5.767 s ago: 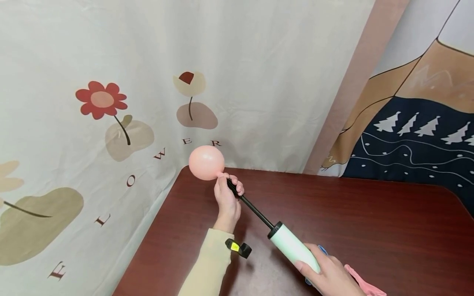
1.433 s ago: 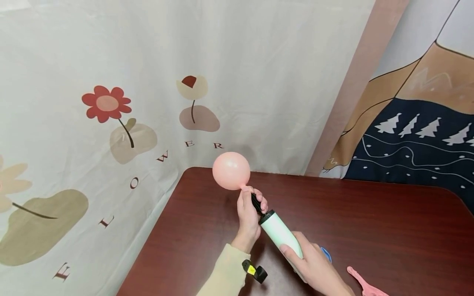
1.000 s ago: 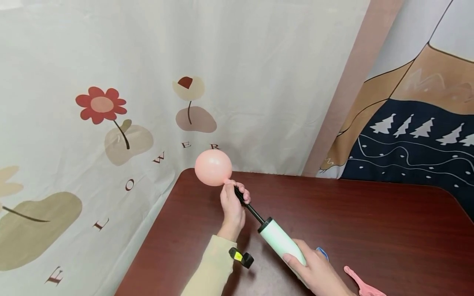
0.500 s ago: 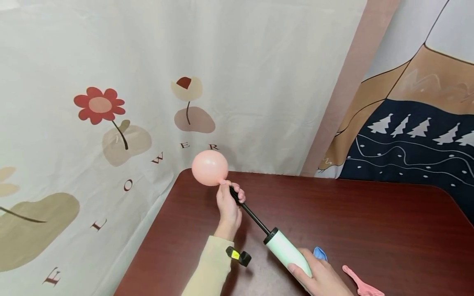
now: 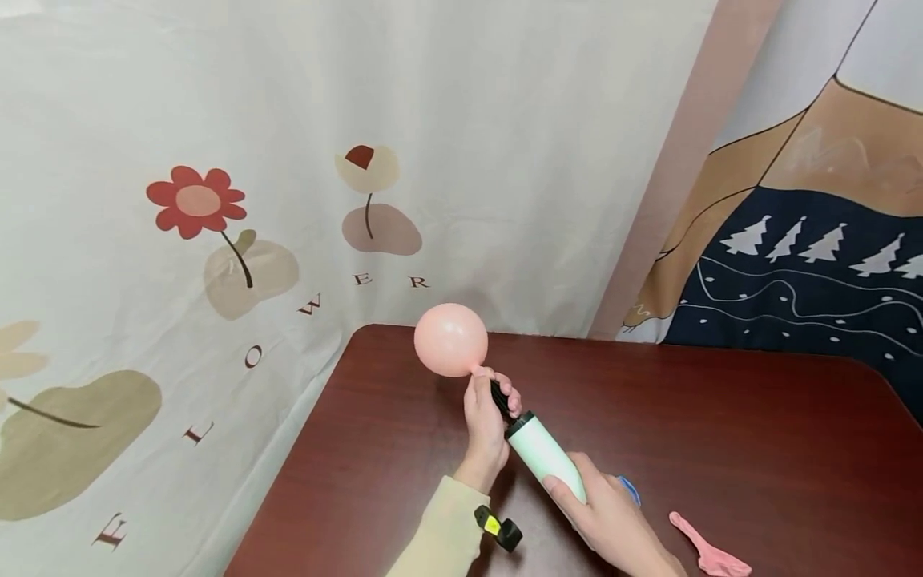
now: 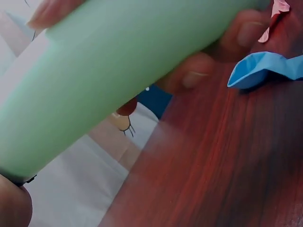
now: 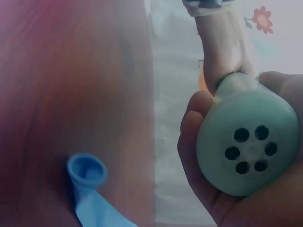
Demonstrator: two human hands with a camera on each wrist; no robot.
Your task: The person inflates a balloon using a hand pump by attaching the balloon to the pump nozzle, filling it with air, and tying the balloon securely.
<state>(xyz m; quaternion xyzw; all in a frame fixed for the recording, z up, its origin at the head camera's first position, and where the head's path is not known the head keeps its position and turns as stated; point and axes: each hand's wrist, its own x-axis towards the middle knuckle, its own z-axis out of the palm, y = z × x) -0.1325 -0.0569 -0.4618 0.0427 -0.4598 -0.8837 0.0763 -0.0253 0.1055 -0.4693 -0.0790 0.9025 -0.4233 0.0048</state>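
A partly inflated pink balloon (image 5: 450, 340) sits on the nozzle end of a hand pump. My left hand (image 5: 488, 417) grips the pump's black handle and pinches the balloon's neck. The mint-green balloon pump (image 5: 544, 457) slants down to the right, its barrel pushed up close to the left hand so the black rod is hidden. My right hand (image 5: 609, 513) wraps round the barrel. In the right wrist view the round end of the pump (image 7: 248, 142) shows several dark holes, with fingers curled about it.
On the brown table (image 5: 721, 433) lie a flat pink balloon (image 5: 710, 549) and, partly behind the right hand, a flat blue balloon (image 5: 630, 489). A black strap device (image 5: 497, 529) is on the left sleeve. A curtain with printed flowers (image 5: 198, 202) hangs behind the table.
The pump's rod has gone in and out; it stood extended half a second ago and is now pushed in. Left hand and balloon have shifted right and slightly down.
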